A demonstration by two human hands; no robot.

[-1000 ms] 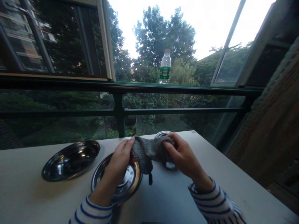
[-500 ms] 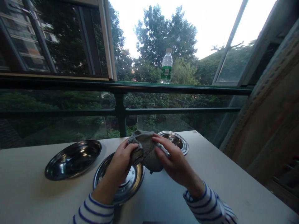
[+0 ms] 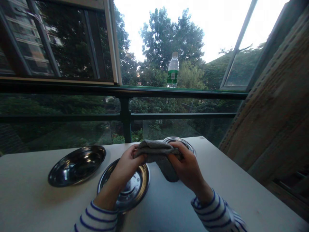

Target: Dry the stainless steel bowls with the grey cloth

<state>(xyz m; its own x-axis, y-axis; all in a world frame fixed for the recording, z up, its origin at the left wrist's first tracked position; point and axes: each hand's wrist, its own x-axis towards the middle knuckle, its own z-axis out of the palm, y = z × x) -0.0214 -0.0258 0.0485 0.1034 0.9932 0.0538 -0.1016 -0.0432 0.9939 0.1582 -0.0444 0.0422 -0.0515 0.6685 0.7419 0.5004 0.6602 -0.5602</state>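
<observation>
A grey cloth [image 3: 156,149] is held up between my two hands, over the table. My left hand [image 3: 127,165] pinches its left end, with the thumb pressed on the near side. My right hand [image 3: 188,167] grips the right end, thumb and fingers closed round the fabric. The upper part is gathered in folds, and a darker flap hangs below by my right thumb. Beneath my left forearm lies a round metal dish [image 3: 138,193], partly covered by the arm. A second round metal dish [image 3: 189,144] shows behind the cloth and my right hand, mostly hidden.
An oval-looking metal dish [image 3: 77,166] sits on the left side of the white table [image 3: 217,196]. Beyond the table's far edge runs a dark green railing [image 3: 183,92]. A clear bottle with a green label [image 3: 172,75] stands above it. A curtain [image 3: 270,119] hangs at the right.
The cloth has turned from a spread, bunched shape into a folded band stretched between my hands. My right hand has closed from outstretched fingers to a grip on its right end.
</observation>
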